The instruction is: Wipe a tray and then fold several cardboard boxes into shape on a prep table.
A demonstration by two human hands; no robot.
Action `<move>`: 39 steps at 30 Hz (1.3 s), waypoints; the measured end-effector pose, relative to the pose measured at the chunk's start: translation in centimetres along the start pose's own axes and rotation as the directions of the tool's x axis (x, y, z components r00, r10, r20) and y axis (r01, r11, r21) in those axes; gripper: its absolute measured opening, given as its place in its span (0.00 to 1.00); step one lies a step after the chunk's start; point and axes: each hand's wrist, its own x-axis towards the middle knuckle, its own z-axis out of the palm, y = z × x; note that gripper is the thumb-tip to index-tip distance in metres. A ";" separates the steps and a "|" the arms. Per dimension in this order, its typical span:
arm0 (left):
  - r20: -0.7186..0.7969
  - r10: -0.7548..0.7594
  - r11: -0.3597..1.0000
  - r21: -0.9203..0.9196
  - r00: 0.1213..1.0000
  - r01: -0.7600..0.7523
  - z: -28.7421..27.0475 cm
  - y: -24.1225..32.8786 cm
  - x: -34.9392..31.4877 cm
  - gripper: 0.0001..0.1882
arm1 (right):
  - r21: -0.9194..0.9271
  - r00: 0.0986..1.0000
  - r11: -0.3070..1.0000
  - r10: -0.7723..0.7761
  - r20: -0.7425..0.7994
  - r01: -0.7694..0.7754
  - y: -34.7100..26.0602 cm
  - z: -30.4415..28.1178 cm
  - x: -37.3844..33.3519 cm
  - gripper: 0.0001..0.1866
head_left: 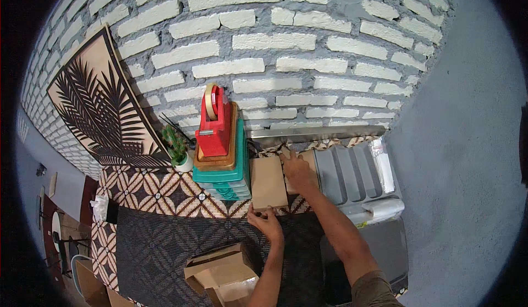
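A closed brown cardboard box (268,181) lies flat near the wall, between the teal drawer unit and a second cardboard piece (311,166). My left hand (268,225) is at its near edge, fingers bent against the front corner. Reaching past its right side, my right hand (298,173) has its fingers at the far right corner and covers part of the second piece. The box sits between my two hands. Closer to me, an open cardboard box (223,268) with its flaps up stands left of my left forearm, with clear plastic showing in it.
A red tape dispenser (213,133) stands on a wooden tray (231,161) atop the teal drawer unit (242,158). Left are a potted cactus (176,148) and a palm-leaf panel (104,98). Right are a grey compartment tray (346,172) and a clear plastic roll (384,209). A brick wall (275,43) rises behind.
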 end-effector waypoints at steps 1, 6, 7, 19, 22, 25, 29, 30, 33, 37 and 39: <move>-0.015 -0.008 1.000 0.004 1.000 0.008 0.0 0.2 0.2 0.29 | 0.001 1.000 1.000 0.000 0.002 0.000 0.0 0.1 0.0 0.22; 0.011 -0.002 0.994 0.108 1.000 0.001 -0.5 -1.4 2.2 0.29 | 0.333 0.996 0.942 0.073 -0.056 -0.050 -0.3 -0.8 -0.9 0.23; -0.004 -0.004 0.994 0.109 1.000 0.005 0.1 -1.3 2.3 0.29 | 0.325 0.996 0.944 0.076 -0.054 -0.054 0.1 -0.6 -1.4 0.23; -0.048 -0.120 0.976 -0.191 0.992 0.109 3.4 -1.0 3.4 0.30 | 0.203 0.962 0.969 0.181 -0.202 -0.140 -1.2 3.7 -7.4 0.25; 0.034 -0.095 0.985 -0.141 0.995 0.099 3.1 0.2 3.2 0.32 | 0.224 0.944 0.969 0.168 -0.284 -0.105 -0.9 4.3 -7.0 0.25; 0.128 -0.186 0.970 -0.135 0.974 0.203 2.8 3.1 2.0 0.31 | 0.207 0.933 0.974 0.158 -0.323 -0.093 -0.6 4.2 -7.1 0.24; 0.057 -0.244 0.944 -0.214 0.968 0.250 1.7 3.7 0.7 0.31 | 0.300 0.943 0.949 0.183 -0.277 -0.097 -1.4 2.9 -7.8 0.24; 0.166 -0.281 0.929 -0.202 0.945 0.312 0.5 4.1 -0.3 0.28 | 0.356 0.937 0.930 0.203 -0.283 -0.094 -1.6 2.9 -8.2 0.23; 0.360 -0.163 0.966 -0.133 0.918 0.223 -4.4 8.1 -4.7 0.23 | 0.554 0.861 0.819 0.166 -0.482 0.152 -3.9 0.2 -11.8 0.18; 0.385 0.155 0.983 0.031 0.910 -0.180 -13.0 13.1 -10.1 0.10 | 0.807 0.932 0.549 0.129 -0.340 0.219 -8.9 -4.1 -19.2 0.14; 0.191 0.331 0.896 0.244 0.924 -0.372 -17.2 13.4 -11.2 0.08 | 0.876 0.976 0.473 0.130 -0.175 0.094 -11.2 -5.3 -23.5 0.11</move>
